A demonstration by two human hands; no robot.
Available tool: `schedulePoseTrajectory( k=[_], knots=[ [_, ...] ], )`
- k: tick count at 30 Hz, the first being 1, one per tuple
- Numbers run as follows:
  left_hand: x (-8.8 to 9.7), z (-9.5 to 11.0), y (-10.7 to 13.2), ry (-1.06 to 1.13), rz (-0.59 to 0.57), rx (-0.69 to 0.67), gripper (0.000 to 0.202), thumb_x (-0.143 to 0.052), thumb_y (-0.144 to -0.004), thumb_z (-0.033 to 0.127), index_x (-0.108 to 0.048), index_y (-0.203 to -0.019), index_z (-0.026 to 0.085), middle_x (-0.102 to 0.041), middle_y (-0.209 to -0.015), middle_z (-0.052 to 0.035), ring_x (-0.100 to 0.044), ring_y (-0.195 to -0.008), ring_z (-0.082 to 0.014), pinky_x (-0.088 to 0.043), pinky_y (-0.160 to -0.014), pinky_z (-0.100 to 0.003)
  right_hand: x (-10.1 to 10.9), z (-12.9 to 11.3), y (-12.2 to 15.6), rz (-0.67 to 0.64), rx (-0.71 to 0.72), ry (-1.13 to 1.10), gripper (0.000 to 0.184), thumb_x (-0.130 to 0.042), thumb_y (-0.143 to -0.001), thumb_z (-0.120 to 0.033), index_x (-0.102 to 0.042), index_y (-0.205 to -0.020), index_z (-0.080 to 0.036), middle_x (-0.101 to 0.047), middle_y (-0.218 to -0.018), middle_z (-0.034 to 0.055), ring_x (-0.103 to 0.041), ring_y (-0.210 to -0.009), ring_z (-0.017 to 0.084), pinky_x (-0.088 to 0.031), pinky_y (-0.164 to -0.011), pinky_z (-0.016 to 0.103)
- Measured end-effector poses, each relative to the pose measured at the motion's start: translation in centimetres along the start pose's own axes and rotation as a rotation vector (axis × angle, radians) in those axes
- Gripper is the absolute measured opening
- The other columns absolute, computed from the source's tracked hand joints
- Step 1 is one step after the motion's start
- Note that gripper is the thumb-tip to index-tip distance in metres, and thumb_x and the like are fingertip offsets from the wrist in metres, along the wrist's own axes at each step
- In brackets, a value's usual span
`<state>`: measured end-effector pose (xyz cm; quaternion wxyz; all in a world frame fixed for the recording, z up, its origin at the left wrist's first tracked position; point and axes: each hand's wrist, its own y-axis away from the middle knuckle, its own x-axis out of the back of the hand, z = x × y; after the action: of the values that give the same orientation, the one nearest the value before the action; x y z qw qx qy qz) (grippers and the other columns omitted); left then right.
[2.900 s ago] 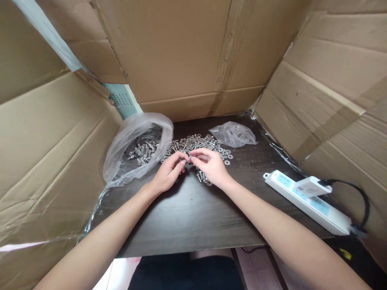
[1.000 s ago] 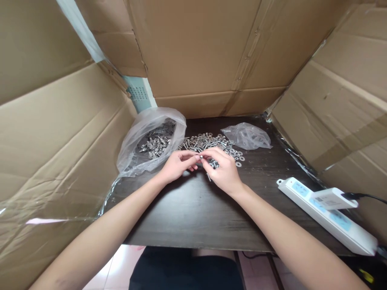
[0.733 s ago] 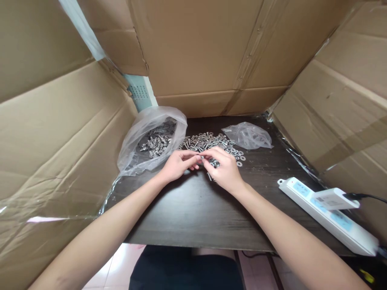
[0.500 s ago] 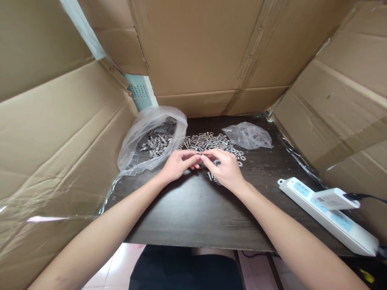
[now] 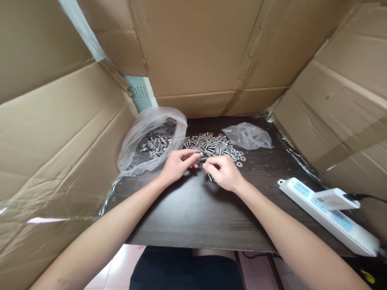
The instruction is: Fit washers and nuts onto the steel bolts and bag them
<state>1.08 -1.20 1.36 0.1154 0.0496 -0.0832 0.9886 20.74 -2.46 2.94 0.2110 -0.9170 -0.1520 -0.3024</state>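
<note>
In front of the metal pile, my left hand (image 5: 179,164) pinches a small shiny metal fastener (image 5: 201,154) between thumb and fingertips. Its exact kind is too small to make out. Close by on the right, my right hand (image 5: 225,172) has thumb and forefinger pressed together at the fastener's near end; whatever lies in that pinch is hidden. Behind both hands spreads a loose heap of bolts, nuts and washers (image 5: 213,143). A few bolts (image 5: 210,177) lie partly covered under my right hand.
A clear plastic bag (image 5: 127,155) of small metal parts lies open at left. Another plastic bag (image 5: 249,135) sits back right. On the right is a white power strip (image 5: 326,217) with a plugged-in adapter. Cardboard walls (image 5: 205,52) enclose the dark table (image 5: 193,219).
My hands were together at the fingertips. Now my right hand has drawn slightly down and right with its fingers curled more, and the metal fastener shows between the hands.
</note>
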Motion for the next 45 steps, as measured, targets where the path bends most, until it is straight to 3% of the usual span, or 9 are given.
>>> schedulePoseTrajectory(
  k=[3, 5, 7, 10, 16, 22, 27, 38, 45],
  knots=[
    [0.0, -0.1, 0.1, -0.020, -0.030, 0.000, 0.043, -0.074, -0.086, 0.047, -0.078, -0.111, 0.012, -0.079, -0.090, -0.0091, -0.070, -0.063, -0.0146, -0.058, -0.062, -0.026, 0.0, 0.0, -0.1, 0.133, -0.015, -0.014, 0.009, -0.056, -0.084, -0.027, -0.062, -0.083, -0.020, -0.054, -0.060, -0.0042, -0.047, -0.053, 0.013, -0.035, -0.056, 0.027],
    [-0.1, -0.2, 0.1, -0.029, -0.040, -0.013, 0.043, -0.073, -0.087, 0.047, -0.078, -0.112, 0.012, -0.080, -0.090, -0.0089, -0.070, -0.063, -0.0144, -0.057, -0.062, -0.025, 0.0, 0.0, -0.1, 0.126, -0.021, -0.002, 0.017, -0.057, -0.081, -0.025, -0.063, -0.096, -0.020, -0.057, -0.064, -0.0045, -0.049, -0.055, 0.013, -0.036, -0.058, 0.026],
    [-0.1, -0.3, 0.1, -0.034, -0.038, -0.026, 0.042, -0.072, -0.088, 0.047, -0.078, -0.112, 0.012, -0.079, -0.089, -0.0085, -0.070, -0.063, -0.0140, -0.057, -0.062, -0.024, -0.1, 0.0, -0.1, 0.056, -0.028, 0.029, 0.006, -0.056, -0.081, -0.025, -0.061, -0.081, -0.021, -0.053, -0.059, -0.0046, -0.046, -0.052, 0.013, -0.034, -0.056, 0.027],
    [-0.1, -0.4, 0.1, -0.040, -0.037, -0.031, 0.042, -0.072, -0.088, 0.046, -0.078, -0.113, 0.013, -0.079, -0.088, -0.0080, -0.070, -0.063, -0.0143, -0.058, -0.062, -0.025, -0.2, 0.0, 0.0, 0.034, -0.048, 0.070, 0.030, -0.054, -0.085, -0.027, -0.046, -0.056, -0.021, -0.044, -0.049, -0.0038, -0.039, -0.049, 0.012, -0.029, -0.054, 0.029],
    [-0.1, -0.4, 0.2, -0.099, -0.076, -0.051, 0.037, -0.072, -0.089, 0.044, -0.078, -0.109, 0.014, -0.078, -0.081, -0.0058, -0.070, -0.061, -0.0140, -0.056, -0.062, -0.023, -0.5, 0.1, -0.1, 0.099, -0.081, 0.011, 0.027, -0.053, -0.097, -0.039, -0.061, -0.079, -0.021, -0.060, -0.066, -0.0013, -0.051, -0.058, 0.014, -0.034, -0.059, 0.027],
    [-0.1, -0.2, 0.5, -0.222, -0.093, -0.155, 0.033, -0.068, -0.094, 0.040, -0.074, -0.116, 0.016, -0.074, -0.085, -0.0036, -0.069, -0.061, -0.0122, -0.055, -0.060, -0.021, -0.8, 0.6, -0.1, 0.078, -0.024, 0.034, 0.028, -0.045, -0.101, -0.035, -0.056, -0.080, -0.021, -0.056, -0.068, -0.0014, -0.050, -0.061, 0.015, -0.032, -0.062, 0.028],
    [0.1, -0.1, 0.6, -0.330, -0.069, -0.220, 0.024, -0.068, -0.092, 0.035, -0.070, -0.106, 0.016, -0.069, -0.087, -0.0025, -0.063, -0.059, -0.0095, -0.051, -0.057, -0.020, -0.9, 0.6, -0.1, 0.102, -0.014, 0.062, 0.023, -0.044, -0.101, -0.033, -0.054, -0.084, -0.022, -0.057, -0.069, -0.0013, -0.050, -0.060, 0.015, -0.033, -0.062, 0.028],
    [0.2, -0.6, 0.2, -0.228, -0.091, -0.077, 0.030, -0.065, -0.090, 0.033, -0.066, -0.114, 0.015, -0.062, -0.080, 0.0004, -0.060, -0.062, -0.0101, -0.049, -0.060, -0.022, -1.3, 1.1, 0.0, 0.233, 0.036, 0.190, 0.019, -0.046, -0.102, -0.034, -0.058, -0.095, -0.022, -0.069, -0.083, 0.0046, -0.064, -0.073, 0.020, -0.041, -0.068, 0.031],
    [0.3, -0.5, 0.2, -0.140, -0.121, -0.016, 0.032, -0.061, -0.095, 0.039, -0.063, -0.116, 0.016, -0.065, -0.080, -0.0002, -0.064, -0.060, -0.0112, -0.054, -0.063, -0.025, -1.9, 1.2, 0.0, 0.174, 0.065, 0.180, 0.015, -0.047, -0.102, -0.031, -0.058, -0.097, -0.022, -0.069, -0.090, 0.0057, -0.064, -0.081, 0.022, -0.043, -0.072, 0.032]
  ],
)
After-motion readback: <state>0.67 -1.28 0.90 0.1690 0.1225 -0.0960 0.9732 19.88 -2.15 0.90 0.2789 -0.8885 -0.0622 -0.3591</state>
